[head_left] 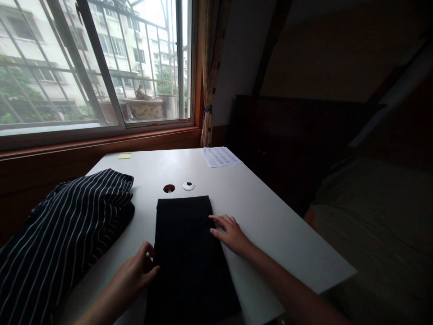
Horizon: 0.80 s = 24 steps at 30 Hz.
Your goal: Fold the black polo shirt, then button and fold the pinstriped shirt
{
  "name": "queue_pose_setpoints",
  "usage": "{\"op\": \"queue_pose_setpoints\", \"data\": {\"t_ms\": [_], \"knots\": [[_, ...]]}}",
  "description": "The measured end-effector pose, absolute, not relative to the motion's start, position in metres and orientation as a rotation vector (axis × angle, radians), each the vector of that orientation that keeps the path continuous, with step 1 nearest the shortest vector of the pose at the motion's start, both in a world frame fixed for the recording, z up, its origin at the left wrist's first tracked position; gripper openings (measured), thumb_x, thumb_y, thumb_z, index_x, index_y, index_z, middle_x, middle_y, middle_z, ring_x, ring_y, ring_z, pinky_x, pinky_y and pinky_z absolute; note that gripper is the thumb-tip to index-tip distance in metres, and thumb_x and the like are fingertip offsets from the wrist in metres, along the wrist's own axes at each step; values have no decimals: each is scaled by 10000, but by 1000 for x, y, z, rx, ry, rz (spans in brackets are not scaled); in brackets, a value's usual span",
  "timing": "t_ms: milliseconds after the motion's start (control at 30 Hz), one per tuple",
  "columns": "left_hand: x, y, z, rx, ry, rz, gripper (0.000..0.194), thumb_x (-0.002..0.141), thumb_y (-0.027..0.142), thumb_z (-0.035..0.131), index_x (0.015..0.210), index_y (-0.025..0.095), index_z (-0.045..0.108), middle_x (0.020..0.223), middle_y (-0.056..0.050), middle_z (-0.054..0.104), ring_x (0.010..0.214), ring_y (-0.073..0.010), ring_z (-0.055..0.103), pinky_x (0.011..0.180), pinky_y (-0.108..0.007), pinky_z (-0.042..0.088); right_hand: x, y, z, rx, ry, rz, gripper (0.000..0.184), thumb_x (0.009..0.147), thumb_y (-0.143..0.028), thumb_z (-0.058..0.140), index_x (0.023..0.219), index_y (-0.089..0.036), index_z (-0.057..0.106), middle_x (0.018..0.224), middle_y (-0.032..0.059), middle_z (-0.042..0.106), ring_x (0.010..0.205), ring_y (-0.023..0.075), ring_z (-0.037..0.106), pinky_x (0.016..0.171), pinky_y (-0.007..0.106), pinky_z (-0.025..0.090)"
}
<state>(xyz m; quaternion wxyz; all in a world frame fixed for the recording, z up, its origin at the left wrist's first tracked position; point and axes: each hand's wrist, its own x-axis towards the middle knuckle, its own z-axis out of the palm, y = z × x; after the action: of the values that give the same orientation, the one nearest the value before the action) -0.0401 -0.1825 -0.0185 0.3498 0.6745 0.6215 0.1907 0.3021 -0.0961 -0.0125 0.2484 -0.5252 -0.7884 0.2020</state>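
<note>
A black cloth garment point(189, 253), folded into a long flat strip, lies on the white table point(264, 216) straight ahead of me. What kind of garment it is I cannot tell. At its left edge is my left hand point(144, 264), fingers curved and apart, thumb by the cloth. My right hand point(228, 230) rests along the opposite edge, its fingertips on the cloth and the fingers loosely spread. Neither hand visibly grips the fabric. To the left, a black garment with white stripes point(81, 216) lies in a loose heap over the table's side.
Beyond the folded cloth are a round hole point(169, 188) in the tabletop and a white ring-shaped cover point(188, 186). Printed sheets point(221, 157) lie at the far right corner, a yellow note point(125, 155) at the far left. A barred window point(142, 63) stands behind the table.
</note>
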Motion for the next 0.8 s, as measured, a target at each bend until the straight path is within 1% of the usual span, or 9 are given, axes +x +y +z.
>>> {"op": "queue_pose_setpoints", "data": {"t_ms": [133, 267, 333, 400, 467, 533, 600, 700, 800], "knots": [[-39, -196, -23, 1827, 1680, 477, 287, 871, 479, 522, 1031, 256, 438, 746, 13, 640, 654, -208, 615, 612, -318, 419, 302, -86, -12, -1545, -2022, 758, 571, 839, -397, 681, 1375, -267, 536, 875, -5, 681, 863, 203, 616, 784, 329, 472], [-41, -196, -16, 1981, 1704, 424, 306, 900, 455, 505, 1133, 264, 454, 793, 3, 650, 670, -210, 639, 615, -322, 463, 302, -87, -17, -1547, -1982, 982, 716, 828, -423, 693, 1462, -241, 416, 747, -39, 639, 731, 177, 614, 699, 295, 449], [-40, -192, -10, 2139, 1721, 473, 315, 902, 446, 521, 1156, 263, 491, 897, -34, 660, 751, -227, 661, 669, -348, 510, 303, -86, -22, -1518, -1964, 1024, 757, 825, -426, 697, 1486, -248, 374, 782, -34, 639, 733, 174, 613, 708, 299, 458], [-37, -185, -2, 2323, 1697, 568, 297, 924, 409, 518, 1186, 271, 532, 1065, -73, 650, 906, -252, 668, 784, -388, 542, 302, -81, -27, -1491, -1926, 985, 734, 820, -415, 700, 1470, -252, 402, 927, 7, 650, 791, 177, 616, 753, 315, 478], [-32, -172, 5, 2488, 1635, 641, 308, 956, 351, 488, 1251, 287, 549, 1226, -86, 613, 1061, -266, 640, 901, -423, 538, 301, -71, -31, -1468, -1877, 920, 676, 820, -400, 691, 1431, -235, 456, 1102, 61, 618, 858, 183, 610, 811, 335, 491], [-26, -153, 8, 2622, 1563, 667, 362, 975, 305, 456, 1328, 289, 538, 1350, -86, 571, 1179, -274, 599, 985, -447, 517, 298, -58, -33, -1470, -1826, 895, 658, 816, -390, 686, 1413, -206, 476, 1205, 96, 570, 884, 183, 601, 860, 351, 489], [-21, -129, 6, 2723, 1528, 665, 416, 988, 294, 432, 1395, 259, 507, 1451, -88, 518, 1320, -291, 507, 1082, -485, 450, 294, -45, -34, -1488, -1791, 913, 681, 811, -388, 687, 1420, -186, 462, 1212, 101, 558, 893, 183, 600, 882, 354, 481], [-15, -91, -4, 2749, 1629, 528, 471, 1001, 331, 415, 1456, 218, 457, 1545, -95, 424, 1440, -312, 361, 1160, -546, 326, 286, -30, -32, -1505, -1784, 975, 716, 812, -397, 691, 1438, -171, 429, 1051, 61, 597, 865, 189, 608, 821, 338, 482], [-13, -61, -16, 2640, 1793, 389, 518, 1012, 376, 394, 1496, 192, 404, 1578, -109, 358, 1479, -315, 278, 1179, -564, 255, 284, -24, -29, -1502, -1814, 1032, 756, 789, -377, 722, 1443, -163, 410, 823, -12, 582, 732, 176, 590, 687, 301, 460]]}}
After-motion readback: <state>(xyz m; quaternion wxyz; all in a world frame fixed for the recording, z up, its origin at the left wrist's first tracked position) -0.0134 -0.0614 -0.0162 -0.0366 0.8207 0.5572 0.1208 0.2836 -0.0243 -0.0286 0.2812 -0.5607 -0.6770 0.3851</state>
